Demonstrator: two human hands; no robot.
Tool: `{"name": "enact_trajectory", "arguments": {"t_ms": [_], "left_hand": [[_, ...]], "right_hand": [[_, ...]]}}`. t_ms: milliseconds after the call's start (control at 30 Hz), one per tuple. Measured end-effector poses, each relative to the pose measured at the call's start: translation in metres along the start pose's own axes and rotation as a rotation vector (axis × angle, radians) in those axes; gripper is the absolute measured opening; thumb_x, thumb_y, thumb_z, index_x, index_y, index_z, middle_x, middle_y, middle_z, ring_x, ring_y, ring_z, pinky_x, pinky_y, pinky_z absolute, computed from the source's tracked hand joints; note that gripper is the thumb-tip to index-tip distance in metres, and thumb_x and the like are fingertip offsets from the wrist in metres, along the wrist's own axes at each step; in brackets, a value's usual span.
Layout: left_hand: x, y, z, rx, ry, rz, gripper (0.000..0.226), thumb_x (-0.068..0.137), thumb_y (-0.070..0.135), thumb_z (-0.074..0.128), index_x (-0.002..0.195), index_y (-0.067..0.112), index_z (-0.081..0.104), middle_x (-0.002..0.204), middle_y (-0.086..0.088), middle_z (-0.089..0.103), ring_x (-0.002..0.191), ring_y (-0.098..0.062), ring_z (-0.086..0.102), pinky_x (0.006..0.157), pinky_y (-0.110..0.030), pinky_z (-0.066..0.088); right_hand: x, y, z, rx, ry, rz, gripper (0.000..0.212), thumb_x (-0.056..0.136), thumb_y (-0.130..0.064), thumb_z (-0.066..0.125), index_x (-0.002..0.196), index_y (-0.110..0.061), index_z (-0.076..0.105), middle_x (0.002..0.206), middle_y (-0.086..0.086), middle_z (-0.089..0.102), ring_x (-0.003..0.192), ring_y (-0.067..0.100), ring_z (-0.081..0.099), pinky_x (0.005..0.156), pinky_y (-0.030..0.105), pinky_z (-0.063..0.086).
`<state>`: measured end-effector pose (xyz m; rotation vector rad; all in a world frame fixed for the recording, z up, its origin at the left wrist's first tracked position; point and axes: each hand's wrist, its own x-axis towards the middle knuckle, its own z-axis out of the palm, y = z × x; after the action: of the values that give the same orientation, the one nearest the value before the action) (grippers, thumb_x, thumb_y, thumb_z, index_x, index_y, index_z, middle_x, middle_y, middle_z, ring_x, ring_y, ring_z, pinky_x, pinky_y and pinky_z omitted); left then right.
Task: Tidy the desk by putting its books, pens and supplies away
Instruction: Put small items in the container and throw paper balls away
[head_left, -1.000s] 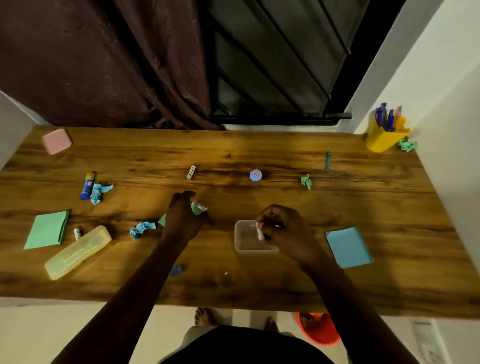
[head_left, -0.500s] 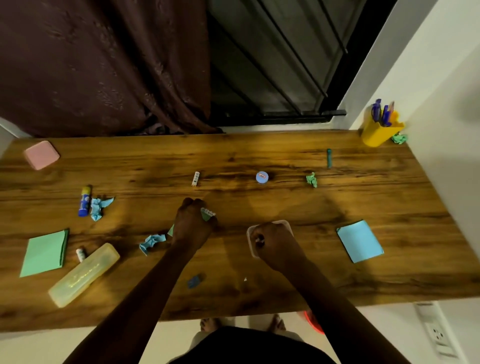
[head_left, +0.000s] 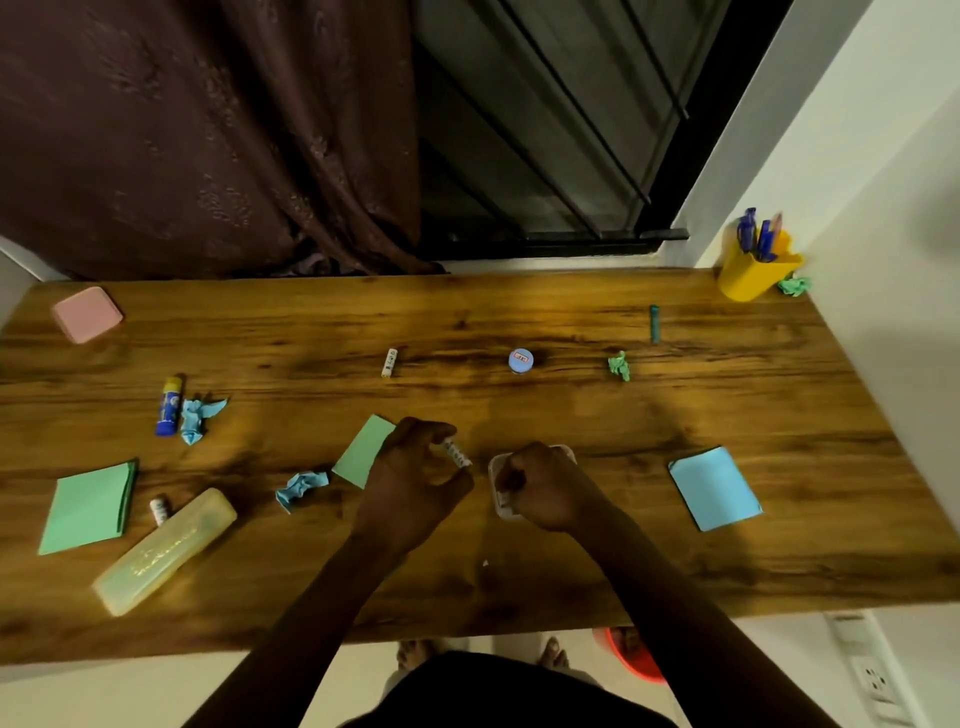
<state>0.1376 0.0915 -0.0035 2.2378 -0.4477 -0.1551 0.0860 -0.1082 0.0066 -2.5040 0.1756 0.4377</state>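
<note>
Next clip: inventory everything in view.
desk: 1, brown, centre
pencil case: 1, yellow, near left
sticks: 3, white, far centre, by pencil case, near centre
glue stick: 1, blue-yellow, left
paper sheets: 3, two green left, one blue right
crumpled paper: 4, two blue left, two green far right
pad: 1, pink, far left
pot: 1, blue, far centre
marker: 1, teal, far right
pen holder: 1, yellow, far right
tub: 1, clear, near centre
bin: 1, red, under desk
left hand: grip on a stick
right hand: curled over tub
</note>
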Motion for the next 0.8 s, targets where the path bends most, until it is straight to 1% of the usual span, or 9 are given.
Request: {"name": "enact_trajectory", "arguments": {"t_ms": [100, 200, 267, 333, 433, 500, 600, 700, 800], "left_hand": [[-0.004, 0.019, 0.005, -0.041, -0.001, 0.085, 0.059, 0.074, 0.040, 0.081, 0.128, 0.027, 0.060, 0.115, 0.014, 0.059, 0.098, -0.002, 0.059, 0.081, -0.030, 0.056], [-0.007, 0.037, 0.014, -0.060, -0.028, 0.153, 0.066, 0.073, 0.048, 0.078, 0.132, 0.033, 0.055, 0.118, 0.016, 0.059, 0.102, -0.002, 0.058, 0.084, -0.029, 0.055], [-0.007, 0.045, 0.021, -0.058, -0.048, 0.190, 0.070, 0.072, 0.055, 0.076, 0.135, 0.035, 0.053, 0.121, 0.016, 0.059, 0.107, -0.004, 0.058, 0.086, -0.031, 0.055], [-0.006, 0.048, 0.026, -0.065, -0.070, 0.196, 0.074, 0.071, 0.060, 0.075, 0.137, 0.035, 0.051, 0.121, 0.016, 0.059, 0.111, -0.006, 0.057, 0.088, -0.031, 0.054], [-0.004, 0.046, 0.029, -0.073, -0.125, 0.176, 0.079, 0.072, 0.056, 0.076, 0.143, 0.034, 0.049, 0.123, 0.017, 0.056, 0.110, -0.001, 0.055, 0.087, -0.020, 0.049], [0.000, 0.037, 0.027, -0.062, -0.099, 0.137, 0.072, 0.077, 0.039, 0.082, 0.142, 0.033, 0.050, 0.125, 0.015, 0.054, 0.105, 0.001, 0.056, 0.080, -0.012, 0.049], [0.016, 0.018, 0.013, -0.040, -0.019, 0.007, 0.057, 0.083, 0.020, 0.078, 0.136, 0.028, 0.056, 0.120, 0.010, 0.057, 0.097, -0.005, 0.061, 0.076, -0.022, 0.056], [0.040, -0.004, -0.005, 0.010, 0.059, -0.017, 0.044, 0.086, 0.019, 0.075, 0.128, 0.021, 0.062, 0.114, 0.007, 0.059, 0.088, -0.007, 0.063, 0.072, -0.026, 0.056], [0.069, -0.029, -0.018, 0.098, 0.105, -0.085, 0.039, 0.088, 0.019, 0.074, 0.126, 0.019, 0.064, 0.117, 0.001, 0.059, 0.085, -0.009, 0.062, 0.074, -0.026, 0.054]], "right_hand": [[-0.009, 0.000, -0.016, 0.067, 0.038, -0.030, 0.023, 0.089, -0.007, 0.068, 0.109, -0.014, 0.078, 0.116, 0.001, 0.075, 0.102, 0.016, 0.071, 0.083, 0.026, 0.057], [-0.021, -0.004, -0.035, 0.412, 0.128, 0.014, 0.014, 0.095, -0.014, 0.068, 0.104, -0.014, 0.078, 0.100, -0.001, 0.078, 0.086, 0.011, 0.076, 0.079, 0.031, 0.063], [-0.030, -0.007, -0.044, 0.649, 0.110, 0.076, 0.013, 0.096, -0.017, 0.069, 0.105, -0.015, 0.079, 0.097, -0.001, 0.079, 0.086, 0.012, 0.077, 0.077, 0.033, 0.064], [-0.034, -0.006, -0.044, 0.666, 0.083, 0.087, 0.016, 0.093, -0.017, 0.073, 0.108, -0.014, 0.078, 0.097, 0.000, 0.079, 0.085, 0.012, 0.077, 0.074, 0.029, 0.064], [-0.031, 0.001, -0.036, 0.490, 0.132, 0.107, 0.019, 0.092, -0.021, 0.075, 0.109, -0.013, 0.078, 0.092, -0.002, 0.078, 0.076, 0.008, 0.076, 0.069, 0.025, 0.063], [-0.026, 0.005, -0.028, 0.249, 0.166, 0.097, 0.019, 0.090, -0.027, 0.075, 0.106, -0.016, 0.077, 0.095, -0.005, 0.077, 0.080, 0.007, 0.074, 0.072, 0.027, 0.061], [-0.018, 0.004, -0.014, 0.004, 0.178, 0.112, 0.024, 0.087, -0.030, 0.072, 0.106, -0.015, 0.075, 0.105, 0.000, 0.075, 0.095, 0.019, 0.072, 0.077, 0.035, 0.059], [-0.015, -0.003, -0.003, -0.142, 0.180, 0.152, 0.032, 0.089, -0.036, 0.067, 0.113, -0.014, 0.069, 0.112, 0.005, 0.072, 0.101, 0.025, 0.069, 0.083, 0.037, 0.057], [-0.013, -0.007, 0.003, -0.242, 0.160, 0.148, 0.030, 0.094, -0.030, 0.060, 0.117, -0.010, 0.061, 0.120, 0.010, 0.067, 0.111, 0.029, 0.064, 0.090, 0.035, 0.049]]}}
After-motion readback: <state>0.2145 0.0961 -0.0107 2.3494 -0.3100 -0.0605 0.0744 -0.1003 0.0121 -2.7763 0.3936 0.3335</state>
